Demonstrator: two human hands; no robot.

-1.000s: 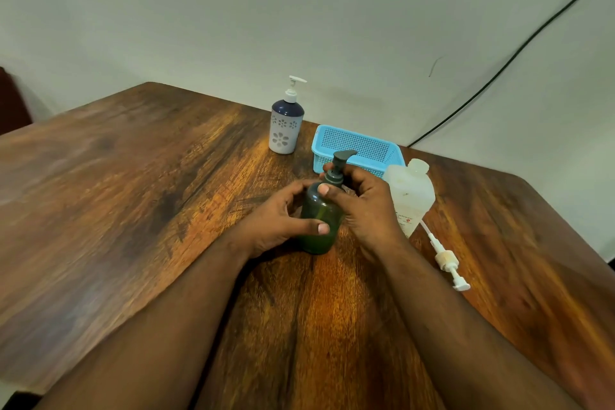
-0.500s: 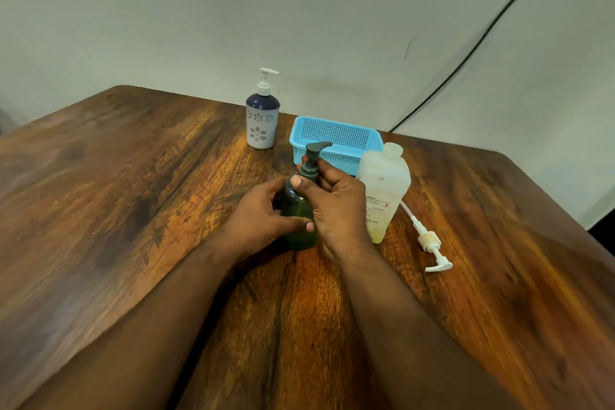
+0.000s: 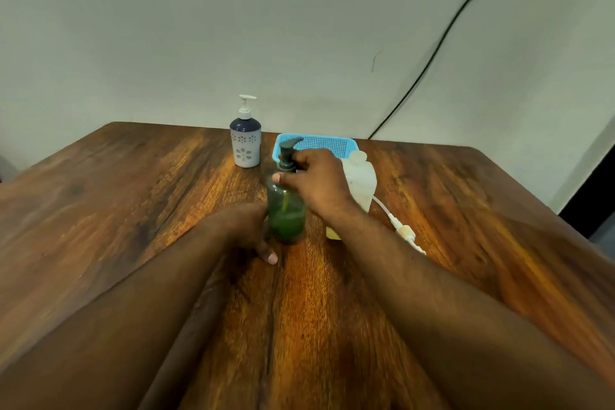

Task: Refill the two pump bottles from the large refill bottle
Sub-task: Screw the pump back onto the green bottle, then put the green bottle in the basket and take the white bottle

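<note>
Change: left hand (image 3: 244, 231) has dropped from the green pump bottle's (image 3: 286, 210) side to its base, thumb out on the table (image 3: 133, 210).
Left hand: relaxed, holding nothing.
Right hand (image 3: 316, 183): fingers curled round the bottle's dark pump collar.
Green pump bottle: upright, centre table, liquid low.
Refill bottle (image 3: 361, 183): uncapped, just right of it.
Floral pump bottle (image 3: 245, 146): behind, beside the blue basket (image 3: 319, 143).
Loose white pump (image 3: 404, 230): lying right.
</note>
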